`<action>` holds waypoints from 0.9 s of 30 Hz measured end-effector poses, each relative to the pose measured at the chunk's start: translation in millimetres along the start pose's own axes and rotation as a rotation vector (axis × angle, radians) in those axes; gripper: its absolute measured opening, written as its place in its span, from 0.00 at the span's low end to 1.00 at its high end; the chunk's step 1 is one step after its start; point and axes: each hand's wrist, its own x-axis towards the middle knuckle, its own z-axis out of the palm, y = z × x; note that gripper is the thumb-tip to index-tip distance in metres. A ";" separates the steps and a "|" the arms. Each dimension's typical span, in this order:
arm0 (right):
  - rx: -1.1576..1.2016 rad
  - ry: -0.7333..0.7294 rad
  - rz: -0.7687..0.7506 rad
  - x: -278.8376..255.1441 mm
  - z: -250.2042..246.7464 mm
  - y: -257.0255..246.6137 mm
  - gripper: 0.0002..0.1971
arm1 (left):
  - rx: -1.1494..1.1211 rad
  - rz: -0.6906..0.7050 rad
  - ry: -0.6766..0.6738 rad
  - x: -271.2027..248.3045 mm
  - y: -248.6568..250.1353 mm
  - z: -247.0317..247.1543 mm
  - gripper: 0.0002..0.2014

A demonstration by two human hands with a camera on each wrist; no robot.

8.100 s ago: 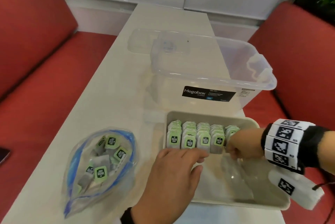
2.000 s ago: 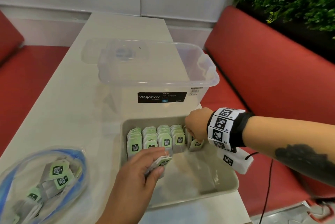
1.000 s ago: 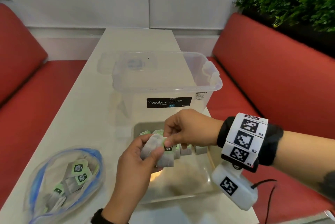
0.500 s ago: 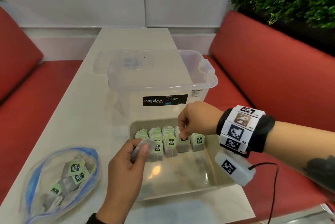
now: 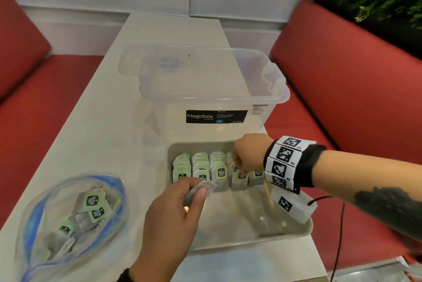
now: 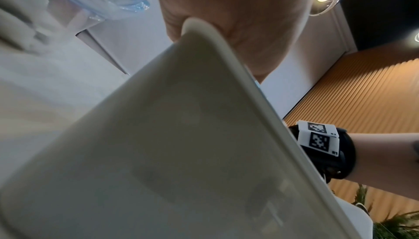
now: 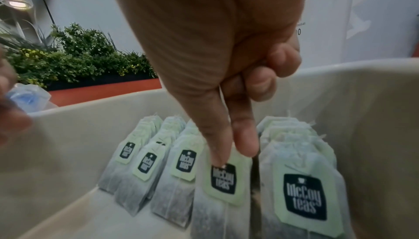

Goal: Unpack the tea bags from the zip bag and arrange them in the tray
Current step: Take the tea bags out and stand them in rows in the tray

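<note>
Setting a tea bag [image 7: 218, 185] into the fourth row, the right hand [image 5: 250, 156] has dropped from mid-air, where a second ago it took that bag from the left hand [image 5: 173, 217], to the upper middle of the tray [image 5: 285, 235]; thumb and forefinger pinch the bag's top. The left hand, low centre in the head view, grips a few more tea bags [image 5: 201, 188] over the tray's near-left part. One more bag is thus nearly placed, while the zip bag [image 5: 68, 217], lower left on the table [image 5: 102, 121], holds several yet.
</note>
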 end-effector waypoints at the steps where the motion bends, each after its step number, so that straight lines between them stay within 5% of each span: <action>1: 0.002 0.009 0.005 1.3 0.0 0.3 0.07 | -0.002 -0.005 -0.005 0.2 0.6 -0.2 0.06; 9: -0.002 0.021 0.019 -1.9 -1.2 6.5 0.15 | 0.009 -0.026 -0.039 -0.4 -1.4 0.2 0.06; 12: -0.017 0.040 -0.023 -14.0 -1.8 9.6 0.08 | 0.003 -0.024 -0.039 -1.1 -1.9 0.3 0.11; 20: -0.165 -0.389 -0.182 -14.7 23.2 -8.9 0.19 | 0.053 -0.035 -0.074 -0.3 -3.1 1.3 0.09; 27: -0.219 -0.377 -0.225 -0.9 24.6 -13.1 0.20 | 0.095 -0.019 -0.081 0.1 -2.6 1.3 0.15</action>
